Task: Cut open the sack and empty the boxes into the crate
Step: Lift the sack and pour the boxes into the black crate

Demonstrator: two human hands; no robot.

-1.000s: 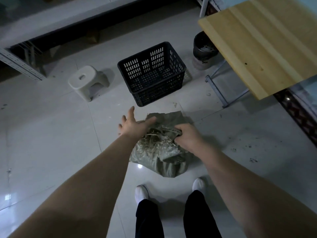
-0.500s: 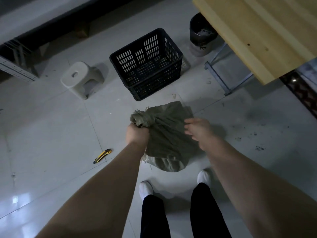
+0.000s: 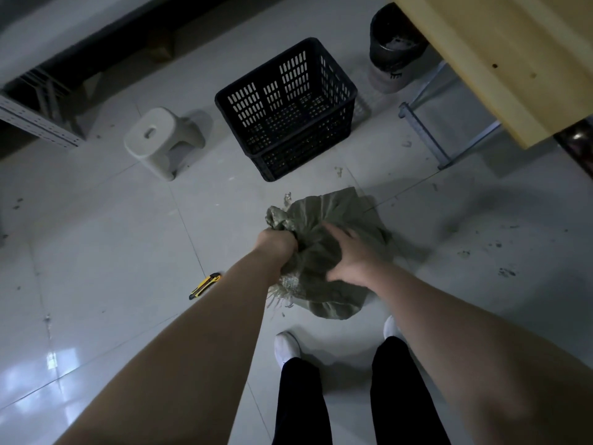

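A grey-green woven sack [image 3: 333, 220] sits on the tiled floor in front of my feet, its frayed edge hanging at the lower left. My left hand [image 3: 276, 244] is clenched around the bunched neck of the sack. My right hand [image 3: 351, 256] rests on the sack's top with fingers spread, slightly blurred. A black slotted plastic crate [image 3: 337, 77] stands on the floor beyond the sack, with nothing visible inside. A yellow-and-black utility knife [image 3: 204, 285] lies on the floor left of my left forearm. No boxes are visible.
A small white plastic stool [image 3: 160, 139] stands left of the crate. A wooden tabletop [image 3: 500, 49] on a metal frame [image 3: 426, 133] overhangs the upper right, with a dark bin [image 3: 393, 53] beneath it. Metal shelving [image 3: 35, 123] lines the far left.
My left hand went from open over the sack to clenched on its bunched neck. My right hand moved across the top of the sack. The knife came into view on the floor.
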